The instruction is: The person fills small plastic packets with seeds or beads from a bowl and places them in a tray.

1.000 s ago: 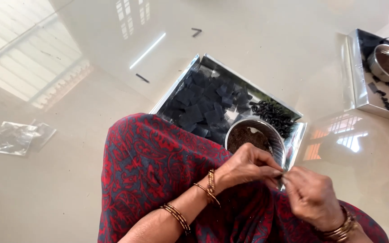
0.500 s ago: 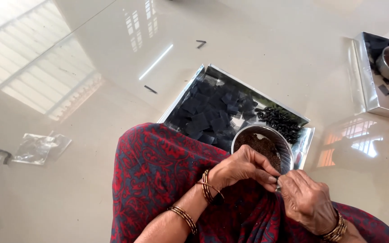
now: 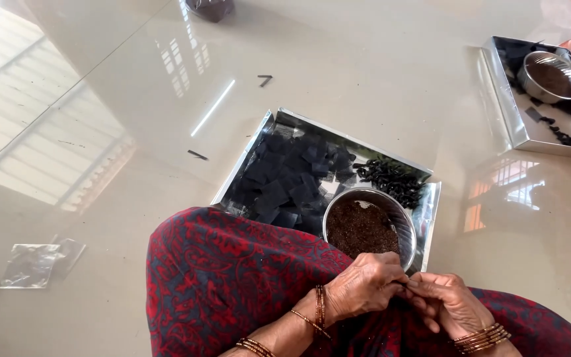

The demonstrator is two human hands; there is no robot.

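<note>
My left hand (image 3: 363, 289) and my right hand (image 3: 447, 304) meet over my lap, fingertips pinched together on a small dark piece that is mostly hidden between them. Both wrists wear bangles. Just beyond the hands stands a steel bowl (image 3: 368, 227) of brown loose grains. The bowl rests in a square steel tray (image 3: 431, 205) on the floor. That tray also holds several dark square leaf pieces (image 3: 292, 180) and a pile of small dark rolls (image 3: 391, 178). My knee, in red patterned cloth (image 3: 232, 277), covers the tray's near edge.
A second steel tray (image 3: 530, 135) with a steel bowl (image 3: 553, 76) sits at the far right. A clear plastic bag (image 3: 34, 264) lies on the glossy floor at left. Two dark scraps (image 3: 265, 80) (image 3: 197, 155) lie beyond the tray, and a dark bag (image 3: 209, 8) is at the top edge.
My hands stay joined on the small piece, fingers shifting a little. The view has drifted, so the tray and bowl now sit slightly higher and more central.
</note>
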